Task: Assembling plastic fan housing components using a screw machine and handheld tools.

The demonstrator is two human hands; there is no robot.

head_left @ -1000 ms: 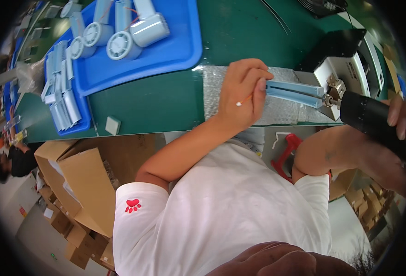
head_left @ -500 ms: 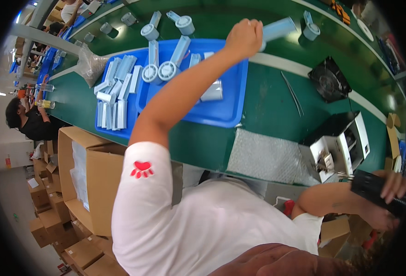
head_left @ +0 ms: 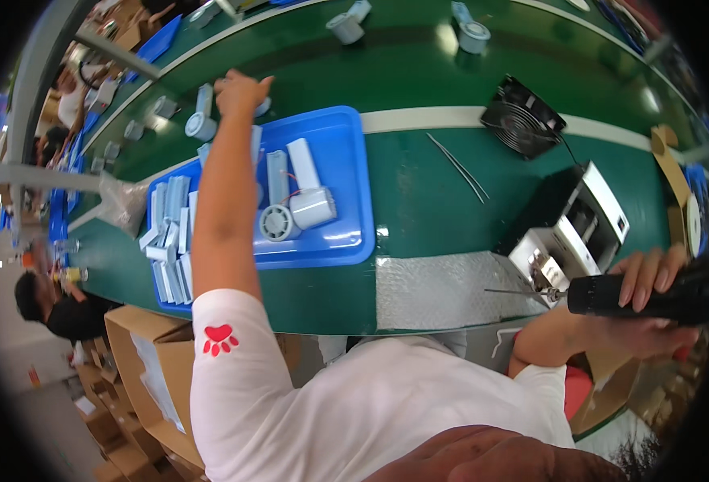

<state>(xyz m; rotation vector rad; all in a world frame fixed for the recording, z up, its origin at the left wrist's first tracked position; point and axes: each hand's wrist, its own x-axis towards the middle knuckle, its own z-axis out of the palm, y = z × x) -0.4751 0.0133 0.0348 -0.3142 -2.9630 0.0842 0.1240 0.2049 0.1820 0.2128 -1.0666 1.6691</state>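
My left hand (head_left: 240, 92) reaches over the green belt with its thumb and fingers apart. Just beneath it is a light-blue handheld fan, mostly hidden by the hand, and beside it on the left stands another handheld fan (head_left: 201, 124). My left forearm crosses a blue tray (head_left: 356, 189), covering part of its contents. In that tray lie a fan with a round grille (head_left: 276, 222) and a fan with a plain round head (head_left: 314, 207). At the right, my right hand (head_left: 652, 281) grips a black electric screwdriver (head_left: 604, 296), its long bit pointing left.
Another blue tray holds pale-blue handle pieces (head_left: 174, 217). Farther along the belt stand two fans (head_left: 345, 28) (head_left: 473, 36). Tweezers (head_left: 459, 167), a black cooling fan (head_left: 523, 119), bubble wrap (head_left: 443, 289) and a white-and-black machine (head_left: 579, 225) lie rightward. An open carton (head_left: 149, 361) stands lower left.
My left hand has let go of a fan on the belt and moved left to other fans. The screwdriver has swung up into fuller view, and the whole view has shifted.
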